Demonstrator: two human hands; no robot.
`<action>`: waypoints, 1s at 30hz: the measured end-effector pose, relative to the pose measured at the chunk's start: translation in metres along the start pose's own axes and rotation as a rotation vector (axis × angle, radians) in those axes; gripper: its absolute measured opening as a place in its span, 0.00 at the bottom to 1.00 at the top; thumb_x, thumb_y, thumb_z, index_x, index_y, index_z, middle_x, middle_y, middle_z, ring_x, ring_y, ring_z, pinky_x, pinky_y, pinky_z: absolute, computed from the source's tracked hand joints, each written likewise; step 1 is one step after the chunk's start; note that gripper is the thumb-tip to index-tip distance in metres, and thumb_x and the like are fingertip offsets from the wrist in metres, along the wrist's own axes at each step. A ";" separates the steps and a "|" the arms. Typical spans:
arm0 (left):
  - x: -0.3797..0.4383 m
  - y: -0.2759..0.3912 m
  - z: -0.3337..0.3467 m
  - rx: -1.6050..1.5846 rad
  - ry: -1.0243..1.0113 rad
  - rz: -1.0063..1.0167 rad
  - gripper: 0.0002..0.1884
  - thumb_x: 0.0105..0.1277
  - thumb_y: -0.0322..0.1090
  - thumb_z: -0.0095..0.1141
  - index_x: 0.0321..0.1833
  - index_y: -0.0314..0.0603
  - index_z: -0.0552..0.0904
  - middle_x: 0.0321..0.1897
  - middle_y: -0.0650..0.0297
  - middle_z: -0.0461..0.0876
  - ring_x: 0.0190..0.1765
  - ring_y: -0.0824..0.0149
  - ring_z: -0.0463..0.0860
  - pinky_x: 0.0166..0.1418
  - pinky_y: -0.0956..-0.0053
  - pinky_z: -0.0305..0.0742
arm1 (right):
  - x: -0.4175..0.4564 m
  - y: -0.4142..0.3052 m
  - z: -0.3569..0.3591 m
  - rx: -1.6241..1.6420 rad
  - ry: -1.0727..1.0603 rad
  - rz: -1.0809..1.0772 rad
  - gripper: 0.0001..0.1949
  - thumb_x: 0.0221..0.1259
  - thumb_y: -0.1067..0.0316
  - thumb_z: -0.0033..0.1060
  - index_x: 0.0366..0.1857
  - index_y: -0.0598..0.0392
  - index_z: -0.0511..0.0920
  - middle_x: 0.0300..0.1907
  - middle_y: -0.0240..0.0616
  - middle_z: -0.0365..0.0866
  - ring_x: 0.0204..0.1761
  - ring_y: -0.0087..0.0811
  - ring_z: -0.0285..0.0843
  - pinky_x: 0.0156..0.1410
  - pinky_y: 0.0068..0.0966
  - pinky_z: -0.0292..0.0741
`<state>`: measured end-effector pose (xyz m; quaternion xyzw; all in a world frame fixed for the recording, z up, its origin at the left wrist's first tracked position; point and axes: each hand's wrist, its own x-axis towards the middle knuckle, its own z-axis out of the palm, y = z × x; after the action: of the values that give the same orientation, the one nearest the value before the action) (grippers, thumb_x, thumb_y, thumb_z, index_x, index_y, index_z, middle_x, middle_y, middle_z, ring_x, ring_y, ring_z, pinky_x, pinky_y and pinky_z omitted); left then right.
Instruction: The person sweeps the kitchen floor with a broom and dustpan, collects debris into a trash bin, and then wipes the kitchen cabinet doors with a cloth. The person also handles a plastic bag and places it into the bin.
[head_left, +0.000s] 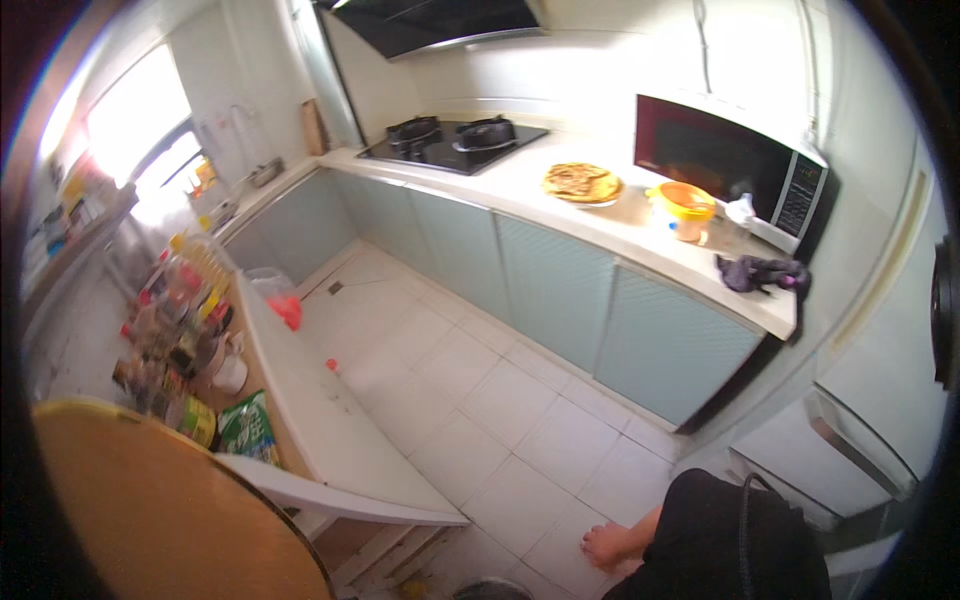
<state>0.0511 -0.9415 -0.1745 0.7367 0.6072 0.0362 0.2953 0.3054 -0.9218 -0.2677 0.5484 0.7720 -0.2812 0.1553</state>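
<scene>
Neither of my hands is in view. Before me runs a kitchen counter (517, 184) over pale blue cabinets. On it lies a plate of flat, browned pancakes (583, 184). To their right stands a plastic tub with a yellow rim (681, 211), in front of a microwave oven (712, 154). A small whitish item (741, 210), too blurred to name, is beside the tub. A dark crumpled cloth (761, 274) lies at the counter's near right end. My bare foot (607, 546) and dark-clothed leg (720, 540) show at the bottom.
A black two-burner gas hob (454, 144) sits under a range hood (442, 26). Several bottles and jars (180, 322) crowd a shelf at left, with a green packet (249, 429). A round wooden board (172, 510) fills the lower left. The refrigerator (862, 442) stands at right.
</scene>
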 end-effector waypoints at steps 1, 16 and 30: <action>0.002 0.007 -0.003 -0.011 -0.037 0.028 0.10 0.53 0.37 0.47 0.35 0.42 0.78 0.31 0.55 0.76 0.38 0.56 0.75 0.41 0.67 0.70 | -0.004 0.007 0.006 0.022 -0.012 0.032 0.13 0.43 0.57 0.46 0.30 0.52 0.72 0.35 0.36 0.70 0.41 0.36 0.68 0.38 0.34 0.70; -0.049 0.075 -0.029 -0.127 -0.542 0.120 0.12 0.52 0.38 0.48 0.37 0.44 0.78 0.31 0.53 0.76 0.37 0.54 0.75 0.40 0.66 0.70 | -0.112 0.012 -0.016 0.193 -0.043 0.074 0.14 0.42 0.58 0.49 0.33 0.51 0.74 0.35 0.40 0.73 0.41 0.38 0.69 0.43 0.33 0.67; 0.002 0.205 -0.135 -0.315 -0.147 0.151 0.11 0.51 0.35 0.50 0.37 0.40 0.77 0.30 0.52 0.76 0.35 0.55 0.75 0.38 0.71 0.70 | -0.141 -0.029 -0.253 0.823 -0.196 -0.358 0.19 0.43 0.65 0.49 0.43 0.60 0.69 0.41 0.41 0.74 0.44 0.36 0.70 0.48 0.27 0.65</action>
<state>0.1751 -0.9046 0.0344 0.7255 0.5136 0.0990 0.4473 0.3452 -0.8829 0.0185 0.3933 0.6605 -0.6373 -0.0542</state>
